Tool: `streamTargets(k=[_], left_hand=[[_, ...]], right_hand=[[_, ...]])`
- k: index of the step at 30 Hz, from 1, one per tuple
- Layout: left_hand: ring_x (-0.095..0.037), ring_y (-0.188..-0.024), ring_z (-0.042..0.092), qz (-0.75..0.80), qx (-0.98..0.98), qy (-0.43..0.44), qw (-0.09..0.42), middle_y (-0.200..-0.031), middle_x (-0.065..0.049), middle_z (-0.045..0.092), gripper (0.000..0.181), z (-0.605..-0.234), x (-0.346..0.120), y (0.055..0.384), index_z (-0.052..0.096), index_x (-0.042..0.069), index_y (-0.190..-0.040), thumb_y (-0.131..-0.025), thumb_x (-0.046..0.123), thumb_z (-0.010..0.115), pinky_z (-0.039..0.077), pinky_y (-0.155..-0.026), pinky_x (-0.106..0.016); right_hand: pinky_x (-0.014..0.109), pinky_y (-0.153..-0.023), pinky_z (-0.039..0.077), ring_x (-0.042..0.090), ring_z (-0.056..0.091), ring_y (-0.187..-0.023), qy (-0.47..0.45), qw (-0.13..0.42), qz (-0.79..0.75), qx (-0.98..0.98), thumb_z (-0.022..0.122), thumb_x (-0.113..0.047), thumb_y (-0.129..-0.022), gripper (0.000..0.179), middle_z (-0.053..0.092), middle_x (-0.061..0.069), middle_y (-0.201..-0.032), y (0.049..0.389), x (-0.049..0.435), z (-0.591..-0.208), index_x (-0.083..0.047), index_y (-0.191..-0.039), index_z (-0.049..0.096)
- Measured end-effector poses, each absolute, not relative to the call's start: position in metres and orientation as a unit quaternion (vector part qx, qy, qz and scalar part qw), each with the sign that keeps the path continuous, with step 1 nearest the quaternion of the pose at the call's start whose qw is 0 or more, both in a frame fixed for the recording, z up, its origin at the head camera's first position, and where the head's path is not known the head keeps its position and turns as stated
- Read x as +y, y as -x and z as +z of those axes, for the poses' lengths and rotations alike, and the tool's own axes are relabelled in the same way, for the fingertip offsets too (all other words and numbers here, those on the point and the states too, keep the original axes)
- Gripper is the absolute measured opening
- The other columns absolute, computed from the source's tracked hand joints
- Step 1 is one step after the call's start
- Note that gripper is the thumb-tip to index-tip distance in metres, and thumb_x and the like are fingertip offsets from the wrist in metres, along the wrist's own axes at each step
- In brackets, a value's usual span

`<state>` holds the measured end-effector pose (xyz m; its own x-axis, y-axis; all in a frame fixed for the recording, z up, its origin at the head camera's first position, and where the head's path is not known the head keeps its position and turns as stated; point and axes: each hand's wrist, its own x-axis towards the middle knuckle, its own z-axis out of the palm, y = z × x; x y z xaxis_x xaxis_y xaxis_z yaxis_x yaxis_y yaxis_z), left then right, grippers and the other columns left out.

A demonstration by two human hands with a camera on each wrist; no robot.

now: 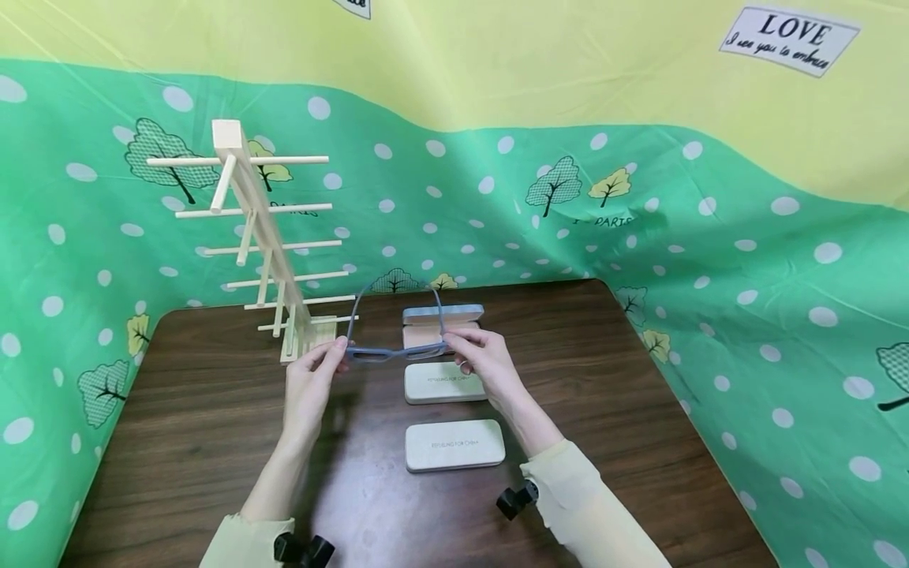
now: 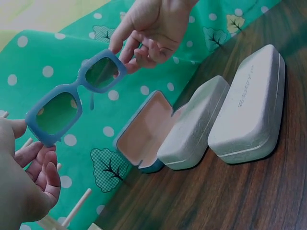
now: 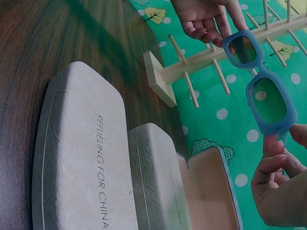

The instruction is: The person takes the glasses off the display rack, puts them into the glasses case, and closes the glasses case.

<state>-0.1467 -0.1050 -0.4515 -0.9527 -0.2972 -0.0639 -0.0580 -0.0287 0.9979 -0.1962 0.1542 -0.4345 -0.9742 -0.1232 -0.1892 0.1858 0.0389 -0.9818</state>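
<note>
Blue-framed sunglasses [image 1: 389, 353] with dark lenses hang above the table, their arms unfolded and pointing away from the person. The left hand [image 1: 310, 386] pinches one end of the frame between thumb and fingers. At the opposite end, the right hand [image 1: 495, 372] pinches the frame near the hinge. In the left wrist view, both lenses of the sunglasses [image 2: 71, 88] show, a hand at either side. Behind the sunglasses lies an open blue glasses case [image 1: 420, 337] with a pink lining. Two closed whitish cases [image 1: 435, 383] [image 1: 454, 446] lie in front of it.
A wooden rack [image 1: 264, 225] with several pairs of side pegs stands at the back left, close to the left hand. The dark wooden table [image 1: 604, 442] reaches a green and yellow printed cloth [image 1: 490, 229] behind and at both sides.
</note>
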Motion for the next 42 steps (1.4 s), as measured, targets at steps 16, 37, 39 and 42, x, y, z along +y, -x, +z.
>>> streamTargets(k=[16, 37, 39, 42], left_hand=[[-0.008, -0.073, 0.063, -0.723, -0.675, -0.121, 0.081, -0.088, 0.005, 0.071, 0.033, -0.452, -0.093, 0.153, 0.072, 0.007, -0.106, -0.083, 0.031, 0.072, 0.053, -0.073, -0.019], [-0.004, -0.099, 0.059, -0.701, -0.706, -0.083, 0.054, -0.121, -0.002, 0.066, 0.038, -0.451, -0.091, 0.156, 0.068, 0.01, -0.115, -0.087, 0.035, 0.067, 0.049, -0.083, -0.016], [-0.004, -0.096, 0.06, -0.696, -0.712, -0.08, 0.055, -0.119, -0.002, 0.067, 0.038, -0.451, -0.091, 0.157, 0.069, 0.01, -0.114, -0.087, 0.036, 0.067, 0.049, -0.081, -0.017], [-0.003, -0.093, 0.06, -0.687, -0.721, -0.074, 0.055, -0.119, -0.002, 0.067, 0.038, -0.451, -0.091, 0.158, 0.069, 0.01, -0.114, -0.087, 0.036, 0.066, 0.049, -0.08, -0.017]], right_hand=[[0.02, -0.052, 0.041, 0.011, 0.05, -0.061, -0.007, 0.112, -0.678, 0.727, 0.066, -0.018, -0.089, 0.036, 0.061, -0.006, -0.069, 0.192, 0.168, -0.414, -0.003, -0.121, 0.063], [0.02, -0.051, 0.039, 0.009, 0.047, -0.058, 0.003, 0.112, -0.683, 0.722, 0.063, -0.014, -0.09, 0.035, 0.057, -0.005, -0.065, 0.193, 0.173, -0.411, -0.004, -0.124, 0.061], [0.021, -0.051, 0.038, 0.009, 0.047, -0.058, 0.003, 0.111, -0.683, 0.722, 0.063, -0.014, -0.09, 0.035, 0.057, -0.006, -0.064, 0.195, 0.174, -0.415, -0.004, -0.124, 0.061], [0.022, -0.051, 0.038, 0.01, 0.047, -0.058, 0.002, 0.112, -0.685, 0.72, 0.064, -0.016, -0.09, 0.036, 0.057, -0.003, -0.065, 0.199, 0.177, -0.422, -0.005, -0.124, 0.061]])
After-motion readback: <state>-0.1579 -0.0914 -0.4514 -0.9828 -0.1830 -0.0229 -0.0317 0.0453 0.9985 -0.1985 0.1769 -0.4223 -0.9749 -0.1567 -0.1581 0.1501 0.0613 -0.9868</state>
